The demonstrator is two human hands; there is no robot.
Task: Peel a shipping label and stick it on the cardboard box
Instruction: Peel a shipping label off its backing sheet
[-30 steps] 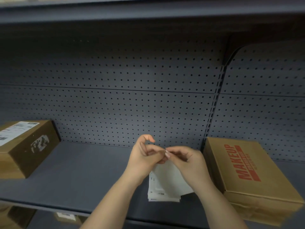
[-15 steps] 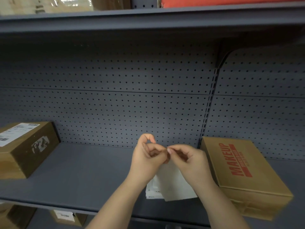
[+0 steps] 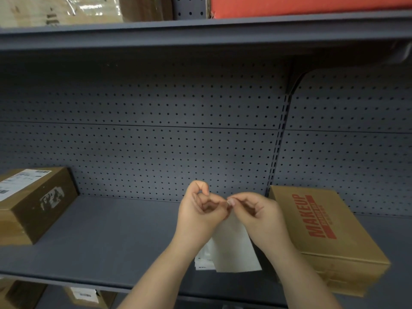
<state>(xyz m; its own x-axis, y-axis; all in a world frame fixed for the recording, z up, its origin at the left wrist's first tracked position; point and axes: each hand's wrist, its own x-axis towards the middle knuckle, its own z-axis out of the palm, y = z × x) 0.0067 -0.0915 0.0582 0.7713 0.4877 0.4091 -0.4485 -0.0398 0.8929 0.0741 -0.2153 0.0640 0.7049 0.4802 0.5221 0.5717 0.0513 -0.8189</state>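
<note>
Over the grey shelf, my left hand (image 3: 200,210) and my right hand (image 3: 258,212) pinch the top corner of a white shipping label sheet (image 3: 234,248), fingertips meeting at its edge. The sheet hangs down between my wrists with its blank side toward me. Under it on the shelf lies a small stack of printed labels (image 3: 204,260), mostly hidden. A cardboard box (image 3: 330,233) with red "MAKEUP" lettering and no label on its top lies just right of my right hand.
At the shelf's left end sits another cardboard box (image 3: 35,204) with a white label on top. The grey shelf (image 3: 111,237) has a pegboard back wall (image 3: 156,141). More boxes sit on the shelf above (image 3: 289,5) and below (image 3: 84,295).
Both hands stay pinched at the sheet's top corner and have hardly moved. The view has tilted up, showing more of the upper shelf. The sheet hangs a little more to the right.
</note>
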